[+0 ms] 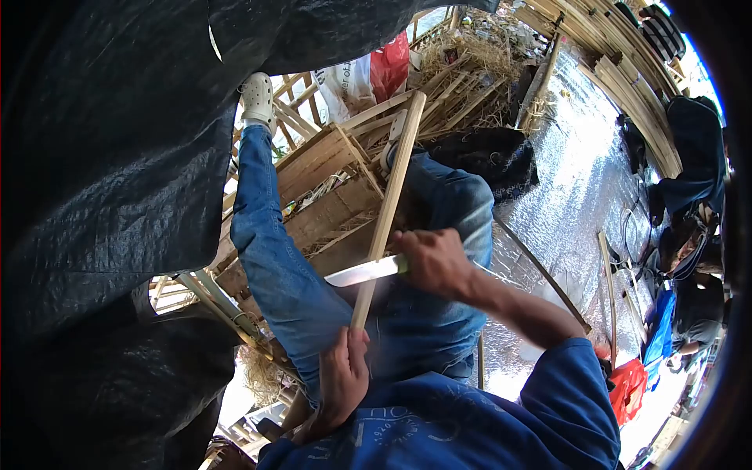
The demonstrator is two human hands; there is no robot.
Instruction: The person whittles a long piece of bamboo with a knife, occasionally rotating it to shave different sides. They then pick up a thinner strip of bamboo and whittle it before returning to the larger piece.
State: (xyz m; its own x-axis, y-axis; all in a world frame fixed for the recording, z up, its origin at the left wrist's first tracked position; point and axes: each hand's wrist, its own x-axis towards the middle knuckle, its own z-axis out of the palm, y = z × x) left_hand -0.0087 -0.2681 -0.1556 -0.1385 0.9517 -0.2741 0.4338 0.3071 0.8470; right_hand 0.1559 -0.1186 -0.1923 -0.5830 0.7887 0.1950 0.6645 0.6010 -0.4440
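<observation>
My right hand (435, 264) is closed around the handle of a knife (362, 272), which looks pale green where it shows. The broad blade points left and lies across a long, pale bamboo strip (397, 182). Gripped in my left hand (345, 376) is the near end of that strip, below the blade. From there it slants up and away between my legs, its far end beside a pale clog on my foot. Whether the edge bites into the strip cannot be made out.
A wooden crate (317, 160) with scraps stands between my legs. Beyond it lie shavings and split strips (470, 86). Shiny foil sheeting (572, 180) covers the ground to the right, with a thin stick (540, 274) on it. Black sheeting (117, 172) hangs at left. Another person (697, 321) is far right.
</observation>
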